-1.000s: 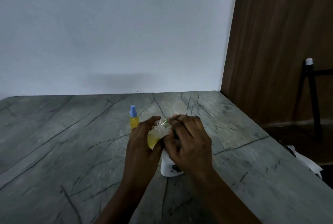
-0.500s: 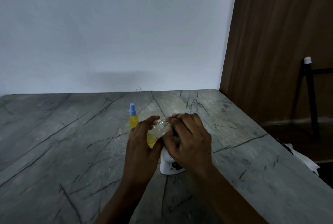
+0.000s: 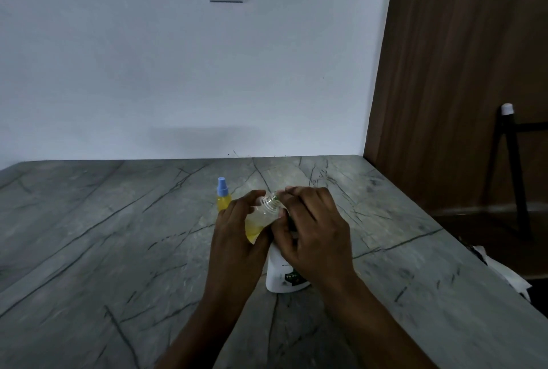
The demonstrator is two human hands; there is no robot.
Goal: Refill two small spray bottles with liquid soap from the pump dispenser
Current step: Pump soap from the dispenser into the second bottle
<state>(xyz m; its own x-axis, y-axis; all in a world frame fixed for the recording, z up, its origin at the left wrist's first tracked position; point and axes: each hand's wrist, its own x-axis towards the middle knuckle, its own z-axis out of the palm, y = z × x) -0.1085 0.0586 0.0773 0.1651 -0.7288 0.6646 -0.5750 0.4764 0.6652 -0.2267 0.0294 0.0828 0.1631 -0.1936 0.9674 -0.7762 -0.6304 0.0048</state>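
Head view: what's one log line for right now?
left hand: holds uncapped bottle, tilted | right hand: grips pump dispenser top | capped bottle: upright

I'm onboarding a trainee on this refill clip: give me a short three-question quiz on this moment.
1. True or false: the blue-capped spray bottle lies on its side on the counter.
2. Which hand holds the uncapped bottle? A) left hand B) right hand C) neither
3. Fill in: the right hand grips the top of the white ____.
Key: 1 false, it stands upright; 2 A; 3 pump dispenser.
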